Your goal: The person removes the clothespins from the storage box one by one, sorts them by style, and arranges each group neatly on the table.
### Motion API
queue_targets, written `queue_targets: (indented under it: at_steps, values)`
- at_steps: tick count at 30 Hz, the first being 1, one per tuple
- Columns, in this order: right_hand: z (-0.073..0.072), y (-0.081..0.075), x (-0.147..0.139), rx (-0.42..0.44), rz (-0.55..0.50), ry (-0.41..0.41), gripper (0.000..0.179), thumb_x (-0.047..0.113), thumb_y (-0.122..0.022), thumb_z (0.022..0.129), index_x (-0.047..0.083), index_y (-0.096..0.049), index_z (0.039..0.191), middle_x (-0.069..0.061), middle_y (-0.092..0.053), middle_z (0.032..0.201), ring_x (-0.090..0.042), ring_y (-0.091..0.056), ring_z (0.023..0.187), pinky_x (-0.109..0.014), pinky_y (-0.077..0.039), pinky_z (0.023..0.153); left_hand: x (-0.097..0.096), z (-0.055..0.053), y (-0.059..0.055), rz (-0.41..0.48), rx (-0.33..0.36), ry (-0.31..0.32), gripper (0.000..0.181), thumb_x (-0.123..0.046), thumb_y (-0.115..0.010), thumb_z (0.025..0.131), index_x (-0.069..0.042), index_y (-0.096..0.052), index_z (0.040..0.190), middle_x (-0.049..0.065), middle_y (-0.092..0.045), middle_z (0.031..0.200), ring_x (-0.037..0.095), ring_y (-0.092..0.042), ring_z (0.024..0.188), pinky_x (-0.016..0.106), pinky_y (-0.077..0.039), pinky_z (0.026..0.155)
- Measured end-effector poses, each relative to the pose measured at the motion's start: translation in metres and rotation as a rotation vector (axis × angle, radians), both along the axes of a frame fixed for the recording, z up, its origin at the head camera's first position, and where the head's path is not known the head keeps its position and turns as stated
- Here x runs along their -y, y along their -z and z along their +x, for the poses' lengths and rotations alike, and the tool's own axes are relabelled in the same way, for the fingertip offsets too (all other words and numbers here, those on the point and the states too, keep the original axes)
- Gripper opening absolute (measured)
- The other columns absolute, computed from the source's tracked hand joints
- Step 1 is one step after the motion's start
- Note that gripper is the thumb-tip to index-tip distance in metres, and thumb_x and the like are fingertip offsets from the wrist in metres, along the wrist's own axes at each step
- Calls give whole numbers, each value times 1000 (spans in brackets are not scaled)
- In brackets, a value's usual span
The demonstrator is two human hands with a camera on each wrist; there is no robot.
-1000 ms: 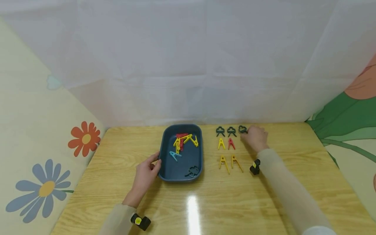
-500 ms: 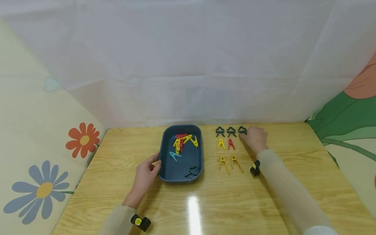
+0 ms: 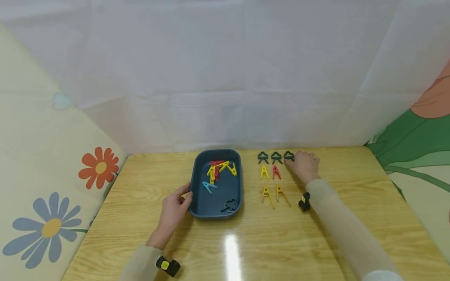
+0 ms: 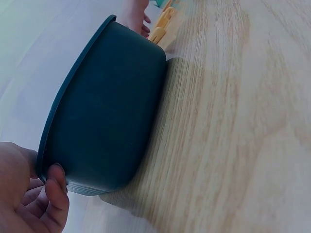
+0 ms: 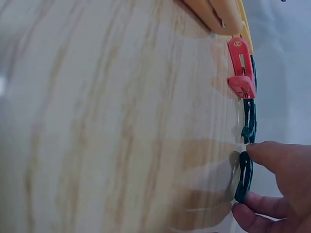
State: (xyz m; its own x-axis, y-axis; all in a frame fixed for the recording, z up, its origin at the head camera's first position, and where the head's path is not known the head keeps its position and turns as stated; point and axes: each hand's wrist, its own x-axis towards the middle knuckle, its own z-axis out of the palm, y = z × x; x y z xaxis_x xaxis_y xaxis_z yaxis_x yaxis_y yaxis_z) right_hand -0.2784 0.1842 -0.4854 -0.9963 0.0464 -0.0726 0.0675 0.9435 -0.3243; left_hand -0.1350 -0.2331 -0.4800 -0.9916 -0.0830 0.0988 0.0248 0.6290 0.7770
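My left hand pinches the left rim of a dark blue plastic tub between thumb and fingers. In the left wrist view the tub's side fills the middle. At the back right, my right hand holds a dark green plant clip on the tabletop. Its thumb is at one end of the clip and its fingertips at the other. Two matching green clips lie left of it in the same row. Below them lie a yellow clip and a red clip.
Two orange-yellow clips form the nearest row on the wooden table. Inside the tub are several yellow and red clips, a light blue clip and a dark green clip. A white sheet hangs behind the table.
The green clip at my right hand has turned slightly and now lines up with the other two. My left hand and the tub have stayed put.
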Motion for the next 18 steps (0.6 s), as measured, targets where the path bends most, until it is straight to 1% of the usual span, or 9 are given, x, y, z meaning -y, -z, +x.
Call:
queue_targets:
  at_steps: [8, 15, 18]
  values:
    - [3, -2, 0, -4, 21, -5, 53, 51, -59, 102, -1, -62, 91, -29, -67, 103, -52, -54, 115, -69, -33, 107, -1, 2, -4, 1, 3, 0, 41, -9, -58, 105, 1, -59, 146, 22, -71, 120, 14, -54, 55, 25, -43, 48]
    - [5, -5, 0, 7, 23, -12, 57, 51, -58, 103, -6, -65, 104, -32, -67, 111, -53, -52, 119, -71, -31, 109, -1, 4, -6, 0, 2, 1, 42, -9, -58, 106, 1, -58, 146, 23, -70, 122, 14, -55, 56, 25, -44, 48]
    - [5, -5, 0, 5, 17, -15, 56, 51, -58, 103, -5, -65, 101, -31, -68, 110, -53, -52, 118, -71, -30, 108, -2, 6, -7, -2, 0, -1, 42, -9, -58, 106, 1, -58, 146, 23, -70, 121, 14, -54, 55, 25, -43, 48]
